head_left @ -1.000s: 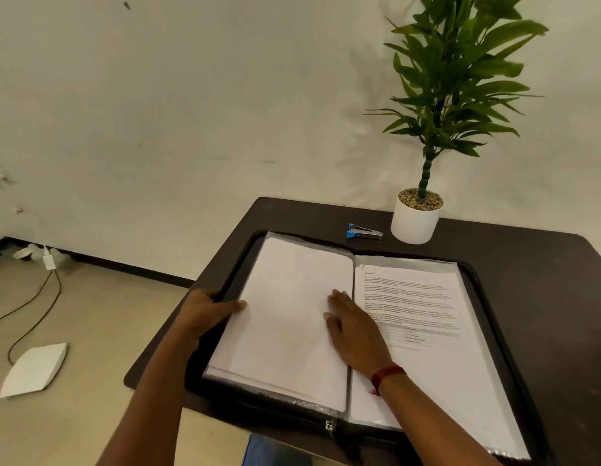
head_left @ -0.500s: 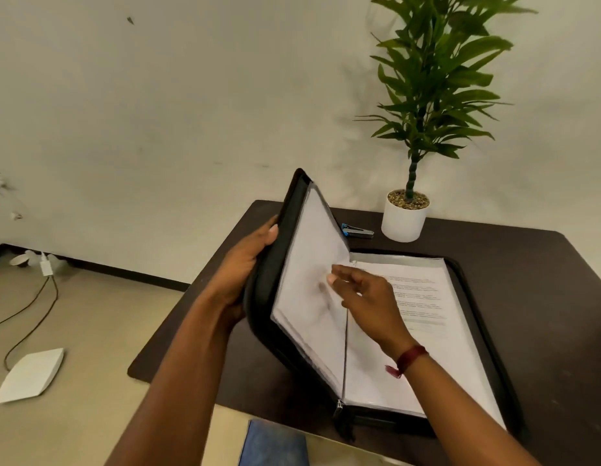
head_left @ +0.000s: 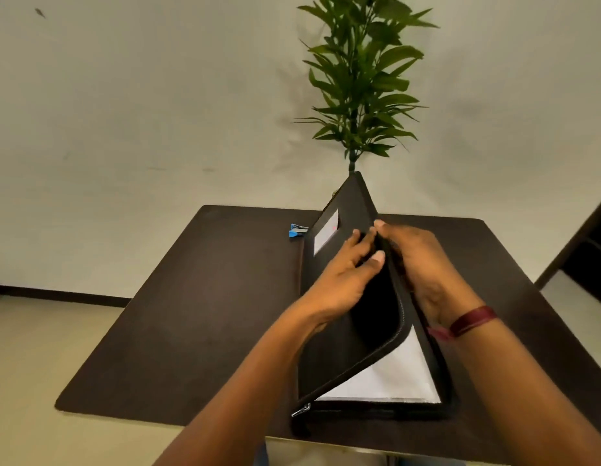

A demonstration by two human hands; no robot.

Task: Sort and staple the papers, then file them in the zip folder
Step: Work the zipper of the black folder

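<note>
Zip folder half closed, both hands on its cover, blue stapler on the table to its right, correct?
No: the head view shows the blue stapler on the table to the left of the zip folder, not its right. The rest holds.

Black zip folder [head_left: 339,358], white papers [head_left: 390,378]

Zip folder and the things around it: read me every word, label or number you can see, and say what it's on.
Nothing here is readable.
Label card on the zip folder cover: white with a small red mark, too blurred to read.
Papers inside: no print visible.
Stapler: too small to show any brand.
</note>
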